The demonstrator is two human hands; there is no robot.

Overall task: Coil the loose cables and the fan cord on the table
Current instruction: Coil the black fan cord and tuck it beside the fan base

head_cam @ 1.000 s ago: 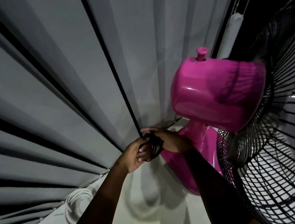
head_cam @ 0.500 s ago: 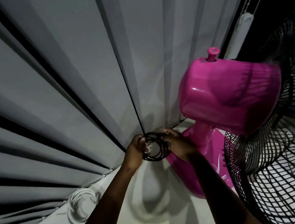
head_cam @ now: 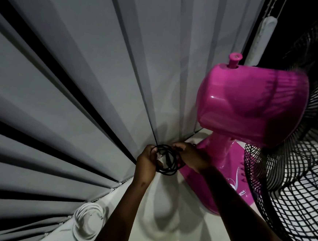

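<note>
both hands are up behind the pink fan, close to the grey curtain, working the black fan cord into a small bundle of loops held in the air over the white table. the left hand has its fingers curled round the left side of the loops, gripping them; the right hand pinches the top right of the bundle with fingers bent over the strands. the light is dim, so i can't tell where the plug end sits in there

the risk i see is the coil springing apart. the loops look uneven and loosely stacked, and if either hand lets go to tuck the end before the turns are pinned, i'd expect them to slide off and drop against the fan's base. the cord is presumably fixed to the fan, so pulling the bundle too far could tug it, or drag the top-heavy fan with its black grille nearer the table edge. the curtain folds are right beside the hands too, and a loop could snag there

a white cable lies already coiled on the table near the curtain hem, well apart from the hands
</note>
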